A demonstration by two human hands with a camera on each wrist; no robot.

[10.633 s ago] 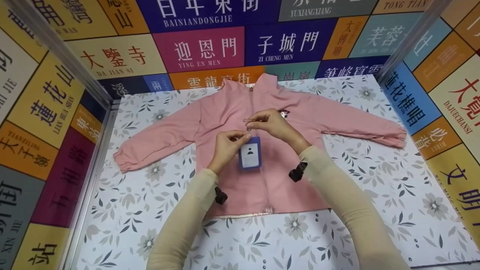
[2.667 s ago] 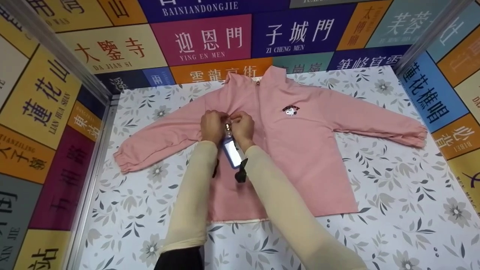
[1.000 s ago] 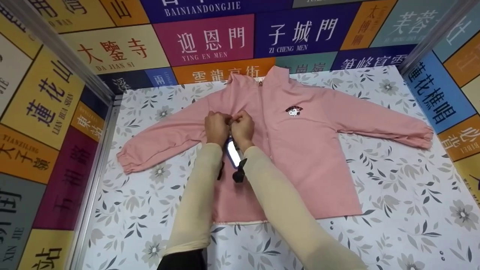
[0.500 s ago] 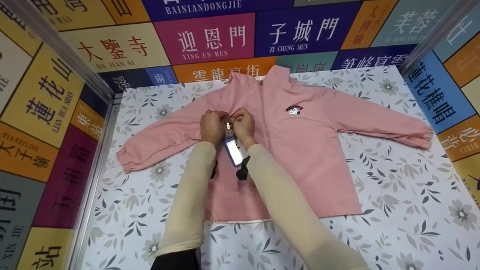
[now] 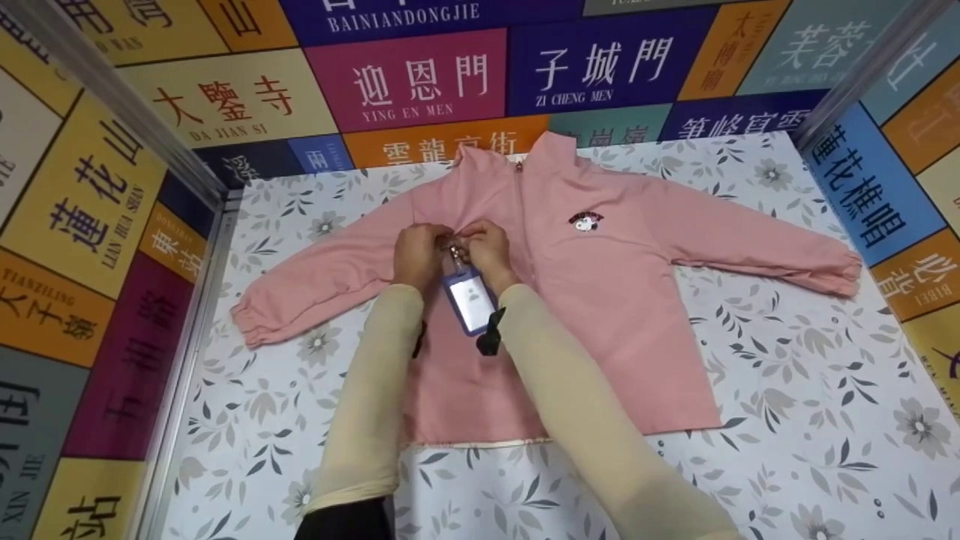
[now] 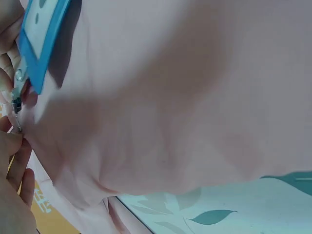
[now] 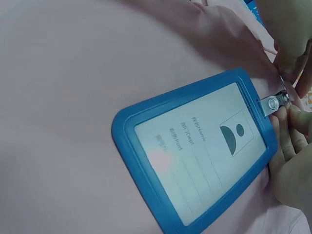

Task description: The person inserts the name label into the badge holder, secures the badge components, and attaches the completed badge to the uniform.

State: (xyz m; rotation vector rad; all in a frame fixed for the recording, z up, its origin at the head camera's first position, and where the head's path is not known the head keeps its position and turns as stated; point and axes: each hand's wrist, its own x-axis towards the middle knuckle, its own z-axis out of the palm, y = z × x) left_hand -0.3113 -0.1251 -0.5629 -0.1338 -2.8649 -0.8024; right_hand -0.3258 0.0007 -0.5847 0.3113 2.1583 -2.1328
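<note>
A pink zip jacket [image 5: 615,322] lies spread on the table, front up. Against its left front hangs a blue-framed ID badge [image 7: 195,146] with a clear strap and snap [image 7: 272,103]. A thin metal pin [image 6: 18,119] at the strap's end meets a raised fold of the cloth. My left hand [image 5: 417,255] pinches the jacket cloth by the pin's far end. With thumb and fingers, my right hand [image 5: 489,251] holds the metal fastening above the badge. Fingertips partly hide where the pin meets the cloth.
A floral-patterned cover [image 5: 262,420] surrounds the jacket on the table. Upright panels with printed place names [image 5: 420,82] stand at the back and both sides. The jacket's sleeves [image 5: 322,292] reach out left and right; a small cartoon patch [image 5: 585,222] marks its chest.
From over the zip, both hands and the badge have come down onto the jacket's left front. Lately the left hand has shifted slightly left, and the badge shows more fully.
</note>
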